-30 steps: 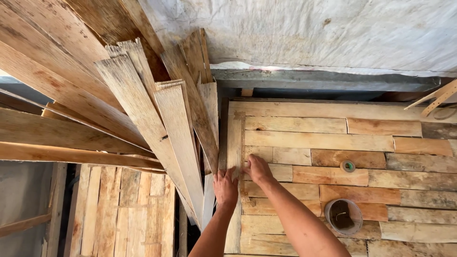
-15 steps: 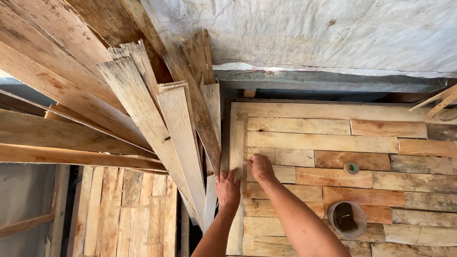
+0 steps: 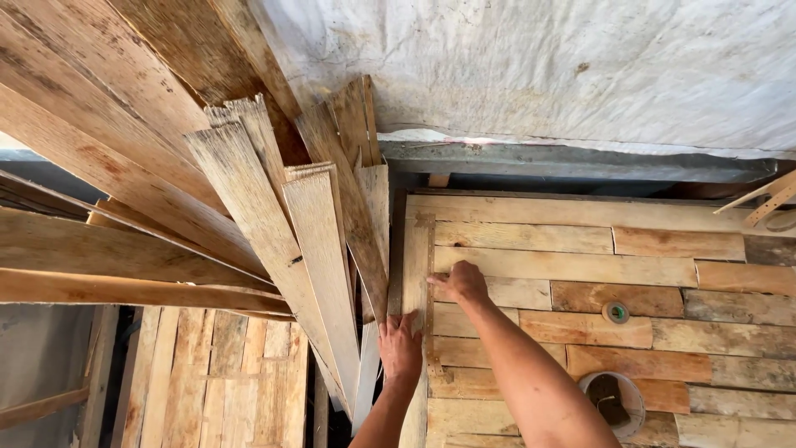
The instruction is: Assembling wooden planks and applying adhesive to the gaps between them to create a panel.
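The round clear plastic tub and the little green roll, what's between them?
In the head view, only bare wooden slats of the panel lie between the round clear plastic tub and the little green roll.

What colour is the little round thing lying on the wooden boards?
The small round disc is green in the middle with a pale rim, in the head view.

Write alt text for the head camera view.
Both bare hands press on a pale vertical edge strip of a patchwork wooden panel: left hand lower, right hand higher. Loose weathered planks lean at left.
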